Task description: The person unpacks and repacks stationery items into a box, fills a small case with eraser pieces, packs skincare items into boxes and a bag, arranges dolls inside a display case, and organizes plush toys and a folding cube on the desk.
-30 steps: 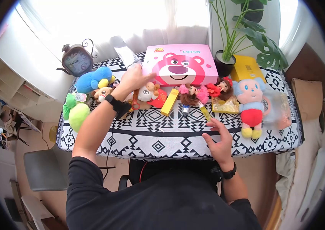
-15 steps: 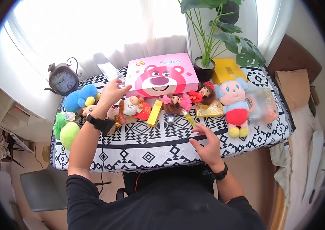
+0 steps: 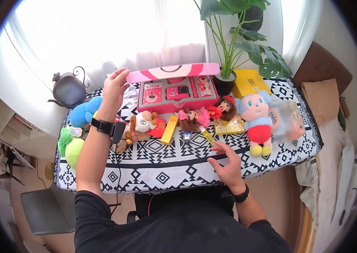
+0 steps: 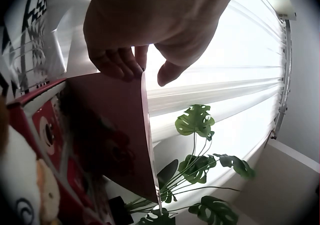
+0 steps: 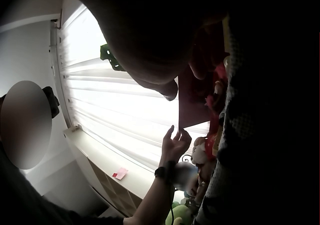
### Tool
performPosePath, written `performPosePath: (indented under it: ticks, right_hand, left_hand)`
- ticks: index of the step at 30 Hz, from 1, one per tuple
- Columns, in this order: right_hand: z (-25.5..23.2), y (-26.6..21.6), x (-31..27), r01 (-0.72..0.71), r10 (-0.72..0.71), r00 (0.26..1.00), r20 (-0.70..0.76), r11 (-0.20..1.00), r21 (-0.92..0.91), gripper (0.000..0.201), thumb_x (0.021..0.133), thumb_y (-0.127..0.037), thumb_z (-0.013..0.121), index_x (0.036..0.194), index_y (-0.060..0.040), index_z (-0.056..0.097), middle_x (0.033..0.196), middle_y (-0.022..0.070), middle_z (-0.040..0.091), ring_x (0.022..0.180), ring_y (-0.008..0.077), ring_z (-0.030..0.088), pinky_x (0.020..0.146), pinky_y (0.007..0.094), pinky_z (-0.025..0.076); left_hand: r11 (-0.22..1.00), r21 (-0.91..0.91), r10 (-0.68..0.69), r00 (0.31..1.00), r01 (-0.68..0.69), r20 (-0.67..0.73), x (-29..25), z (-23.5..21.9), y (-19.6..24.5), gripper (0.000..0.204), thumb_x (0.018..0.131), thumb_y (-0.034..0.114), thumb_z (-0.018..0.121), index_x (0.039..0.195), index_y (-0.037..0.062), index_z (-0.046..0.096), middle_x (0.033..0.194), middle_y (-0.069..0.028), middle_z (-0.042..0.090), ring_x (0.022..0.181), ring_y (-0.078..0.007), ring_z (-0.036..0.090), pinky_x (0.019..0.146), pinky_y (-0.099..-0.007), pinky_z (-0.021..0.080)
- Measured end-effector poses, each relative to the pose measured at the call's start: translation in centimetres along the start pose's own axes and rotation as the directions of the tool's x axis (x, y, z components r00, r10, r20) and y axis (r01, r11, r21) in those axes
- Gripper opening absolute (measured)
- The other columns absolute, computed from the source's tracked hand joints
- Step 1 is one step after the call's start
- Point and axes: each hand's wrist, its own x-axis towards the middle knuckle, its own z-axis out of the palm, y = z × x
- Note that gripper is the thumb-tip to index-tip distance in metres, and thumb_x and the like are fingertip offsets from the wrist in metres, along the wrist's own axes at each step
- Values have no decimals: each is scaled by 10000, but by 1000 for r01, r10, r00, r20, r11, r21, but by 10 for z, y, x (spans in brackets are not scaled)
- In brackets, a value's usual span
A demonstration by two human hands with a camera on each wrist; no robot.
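Observation:
In the head view my left hand (image 3: 114, 86) holds the raised pink lid (image 3: 174, 72) of a Lotso gift box (image 3: 176, 104) by its left corner. The left wrist view shows the fingers at the lid's edge, the thumb on its other side. Inside the box lie pink items in a grey insert, among them a bear-faced packet (image 3: 152, 95). My right hand (image 3: 229, 166) hovers at the table's front with fingers loosely bent and nothing in them. Just beyond its fingertips lies a small yellow tube (image 3: 207, 135).
Before the box stand a yellow carton (image 3: 169, 130), a pink-haired doll (image 3: 191, 119), a red-dressed doll (image 3: 225, 108) and a sheep plush (image 3: 143, 122). A blue mouse plush (image 3: 257, 116) sits at right, a potted plant (image 3: 225, 82) behind. Left are a clock (image 3: 69, 90) and green plush (image 3: 73, 152).
The closed box is now open: my left hand has lifted its lid up and back, showing the contents. The right hand stays nearly in place. The head view has shifted.

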Motion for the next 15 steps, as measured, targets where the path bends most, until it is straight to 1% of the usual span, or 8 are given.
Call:
performPosePath:
  ticks: [4,5,6,9,10,12,13,15]
  right_hand:
    - [0,-1,0,-1,1,1000,-8,1000,10,649,924,-135,972,1502,-19,701,1231,135,835,1059,275,791,950,383,627]
    - [-1,-3,1,-3,3,1000,-6,1000,10,648,922,-131,972,1500,-18,702,1231,135,834,1058,277,791,951,384,628]
    - [-1,-4,1,-6,6,1000,-3,1000,11,648,919,-127,973,1499,-18,704,1232,136,834,1058,279,791,951,385,629]
    - [-2,-3,2,-4,4,1000,6,1000,7,661,910,-119,979,1502,-23,701,1231,134,833,1059,280,790,948,385,632]
    - [-3,-2,2,-4,4,1000,11,1000,11,667,906,-119,981,1504,-26,700,1230,133,834,1058,279,790,946,385,632]
    - [-3,-1,1,-18,18,1000,16,1000,20,674,898,-117,986,1502,-32,698,1233,133,832,1051,281,788,945,385,634]
    - [-5,-2,1,-28,28,999,37,1000,12,667,902,-103,976,1501,-19,695,1240,138,836,1064,271,792,964,381,633]
    - [-6,-2,3,-37,36,998,58,999,7,665,893,-77,967,1496,-8,694,1243,140,840,1061,257,791,976,376,629]
  left_hand:
    - [994,-94,50,999,-51,-12,38,9,14,331,1117,238,787,1394,62,743,1191,-20,785,1066,-128,733,916,-326,567]
    - [994,-77,72,997,-72,-5,48,14,18,471,1114,225,775,1527,25,668,1287,-76,781,1181,-177,730,1001,-363,567]
    - [994,-77,72,997,-72,-2,56,20,19,471,1114,225,775,1527,25,668,1287,-76,781,1181,-177,730,1001,-363,567]
    - [979,1,203,979,-203,-4,77,42,31,800,1091,174,770,1748,-58,377,1541,-178,694,1382,-272,694,1133,-421,558]
    - [980,4,199,980,-199,-2,89,48,30,800,1091,174,770,1748,-58,377,1541,-178,694,1382,-272,694,1133,-421,558]
    - [960,71,273,962,-271,-19,111,60,24,893,1037,166,830,1759,-69,360,1587,-214,677,1358,-256,713,1119,-414,570]
    - [945,170,282,960,-278,3,120,66,23,964,1012,145,839,1783,-83,308,1685,-234,614,1417,-306,695,1181,-434,555]
    - [894,313,313,947,-320,74,159,66,-6,969,997,165,849,1783,-63,331,1712,-241,590,1467,-324,668,1209,-431,542]
